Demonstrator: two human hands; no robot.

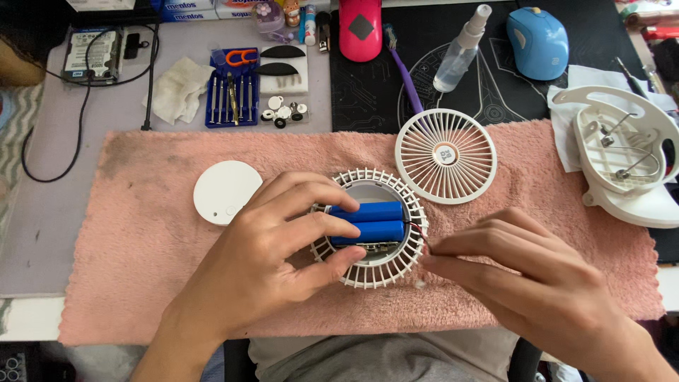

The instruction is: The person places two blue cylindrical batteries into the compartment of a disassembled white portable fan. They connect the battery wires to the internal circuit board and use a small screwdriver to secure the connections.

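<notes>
A round white fan housing [382, 272] with a ribbed rim lies on the pink towel [141, 240]. Two blue cylindrical batteries [371, 221] sit side by side inside it, with a small circuit board under them. My left hand [283, 247] grips the housing from the left, thumb on its lower rim and fingers over the batteries. My right hand [523, 276] pinches thin red and black wires [419, 230] at the housing's right edge.
A white fan grille [445, 155] and a white round cover [226, 191] lie on the towel. A white fan base [622, 155] is at the right. Behind are a blue screwdriver set [233, 95], spray bottle [460, 49], pink mouse [360, 28], blue mouse [537, 42], hard drive [90, 56].
</notes>
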